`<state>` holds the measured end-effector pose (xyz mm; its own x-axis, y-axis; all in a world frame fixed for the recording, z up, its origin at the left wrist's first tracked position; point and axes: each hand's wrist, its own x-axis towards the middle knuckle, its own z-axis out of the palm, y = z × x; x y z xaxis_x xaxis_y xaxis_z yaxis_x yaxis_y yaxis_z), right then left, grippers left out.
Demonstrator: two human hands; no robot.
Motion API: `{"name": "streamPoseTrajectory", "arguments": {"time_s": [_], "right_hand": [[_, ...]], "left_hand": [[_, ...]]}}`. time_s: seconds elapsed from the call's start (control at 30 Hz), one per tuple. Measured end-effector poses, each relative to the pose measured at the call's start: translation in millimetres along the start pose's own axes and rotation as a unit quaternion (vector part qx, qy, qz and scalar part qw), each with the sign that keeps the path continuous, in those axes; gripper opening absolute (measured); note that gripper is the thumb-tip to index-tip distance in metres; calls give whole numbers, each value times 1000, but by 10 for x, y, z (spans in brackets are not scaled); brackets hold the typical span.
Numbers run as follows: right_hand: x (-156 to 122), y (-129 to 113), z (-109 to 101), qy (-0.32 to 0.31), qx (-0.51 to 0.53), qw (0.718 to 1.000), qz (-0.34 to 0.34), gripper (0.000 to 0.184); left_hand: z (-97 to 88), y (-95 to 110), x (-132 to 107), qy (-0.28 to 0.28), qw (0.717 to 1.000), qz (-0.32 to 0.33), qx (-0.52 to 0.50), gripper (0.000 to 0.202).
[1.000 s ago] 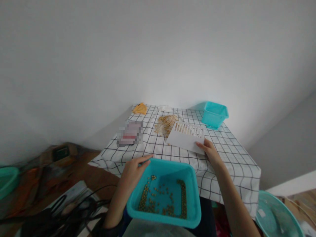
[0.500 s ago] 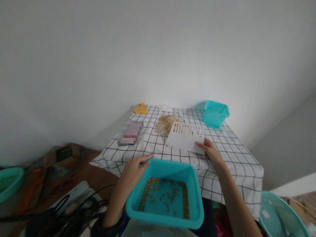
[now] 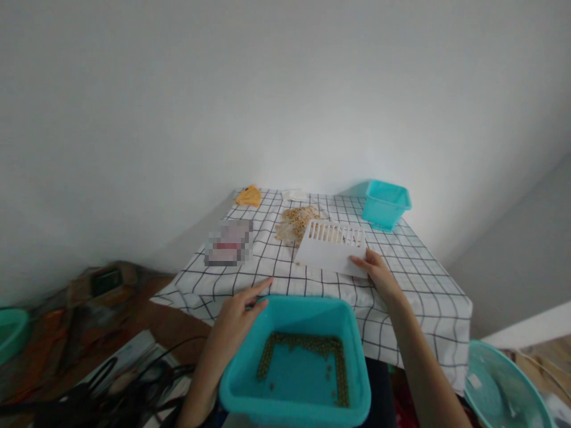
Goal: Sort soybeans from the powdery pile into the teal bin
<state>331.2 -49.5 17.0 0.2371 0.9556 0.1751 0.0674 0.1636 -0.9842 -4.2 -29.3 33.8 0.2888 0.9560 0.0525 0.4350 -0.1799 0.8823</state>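
A turquoise basin (image 3: 294, 410) stands close in front of my body, at the table's near edge. Beans or beads (image 3: 307, 343), small, round and greenish-brown, line its far and side walls inside. My left hand (image 3: 241, 312) grips the basin's far left corner, thumb at the rim and index finger stretched out beyond it; its other fingers are hidden. On the table, my right hand (image 3: 377, 270) pinches the right side of a white slotted plastic board (image 3: 328, 252), thumb on top. Just beyond the board's left end lies a heap of yellowish kernels (image 3: 297, 223).
A checked cloth (image 3: 267, 261) covers the table. On it are a turquoise basket (image 3: 386, 205) at back right, a yellow cloth (image 3: 248, 196), a white cloth (image 3: 294, 195) and a blurred-out package (image 3: 228, 242). Cables (image 3: 147, 380) and a turquoise tub (image 3: 504, 386) are below.
Inside the basin, the scattered round pieces have rolled toward the far wall, leaving few in the middle. The basin and my left hand have shifted slightly. My right hand still holds the board.
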Motion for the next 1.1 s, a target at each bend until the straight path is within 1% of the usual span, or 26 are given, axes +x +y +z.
{"name": "streamPoseTrajectory", "arguments": {"time_s": [0.17, 0.27, 0.5, 0.67, 0.77, 0.83, 0.9, 1.0, 1.1], "right_hand": [[-1, -3, 2, -3, 7, 1000, 6, 41], [-8, -24, 9, -4, 7, 1000, 5, 40], [-26, -73, 36, 2, 5, 1000, 6, 38], [-32, -62, 16, -12, 6, 1000, 5, 36], [-66, -68, -6, -50, 21, 998, 37, 33], [-88, -79, -17, -88, 34, 994, 61, 33], [-98, -90, -21, -105, 43, 991, 69, 36], [-95, -106, -13, -76, 62, 992, 81, 38], [-84, -117, -2, -12, 99, 991, 90, 37]], "left_hand": [[-2, 2, -18, 33, 999, -7, 33, 46], [-16, 7, -15, 28, 999, -1, 43, 47], [-38, -23, -26, 16, 1000, -2, 24, 44], [-23, -77, 15, 19, 999, -4, 28, 49], [-20, -100, 28, 0, 1000, -11, 9, 51], [-25, -96, 22, -15, 1000, -18, -9, 50], [-33, -82, 9, -16, 999, -23, -22, 49], [-42, -64, -14, -6, 999, -21, -40, 48], [-39, -63, -30, 5, 999, -14, -52, 48]]}}
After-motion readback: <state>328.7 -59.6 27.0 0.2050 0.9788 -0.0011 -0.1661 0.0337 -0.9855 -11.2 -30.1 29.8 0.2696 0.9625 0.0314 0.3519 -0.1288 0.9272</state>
